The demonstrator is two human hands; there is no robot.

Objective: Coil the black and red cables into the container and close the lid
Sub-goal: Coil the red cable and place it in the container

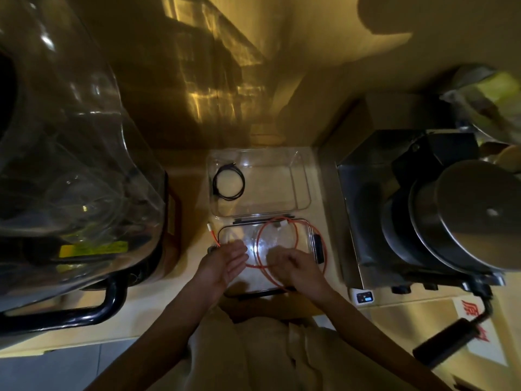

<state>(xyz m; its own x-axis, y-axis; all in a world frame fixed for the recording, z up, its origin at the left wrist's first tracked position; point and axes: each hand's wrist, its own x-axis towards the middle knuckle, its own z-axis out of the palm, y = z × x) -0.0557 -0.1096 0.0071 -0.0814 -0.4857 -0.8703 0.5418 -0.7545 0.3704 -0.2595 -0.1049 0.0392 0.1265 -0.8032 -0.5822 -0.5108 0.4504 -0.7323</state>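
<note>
**A:** Obs. Black cable point(228, 183) already lies coiled in the left part of the clear container point(301, 176), which stands open at the far side of the table point(194, 170). Red cable point(277, 244) is not in yet: it lies in one loose loop on the clear lid point(239, 235), just in front of the container, with a white plug end point(209, 227) trailing off the lid's left edge.

**B:** Hands?

**A:** Left hand point(225, 263) is open, fingers together and extended, palm facing inward, the cable passing at its fingertips. I cannot confirm a pinch. Right hand point(290, 266) is curled, knuckles up, over the near arc of the loop; it appears to grip the cable, but the fingertips are hidden.

**B:** Handling estimate for the red cable?

**A:** Judgement only: light, thin, flexible, with some spring. The loop holds wide rather than collapsing, so it will likely try to reopen when released. The jacket looks smooth and may slide between fingers.

**B:** Grip point?

**A:** Best where turns cross, pinching all strands together so the coil keeps its size. Avoid pulling by the plug ends. The free plug should be tucked in last.

**B:** Lid?

**A:** Rigid clear plastic with dark rim and latches point(318, 248); probably slick, so take it by the edges.
</note>
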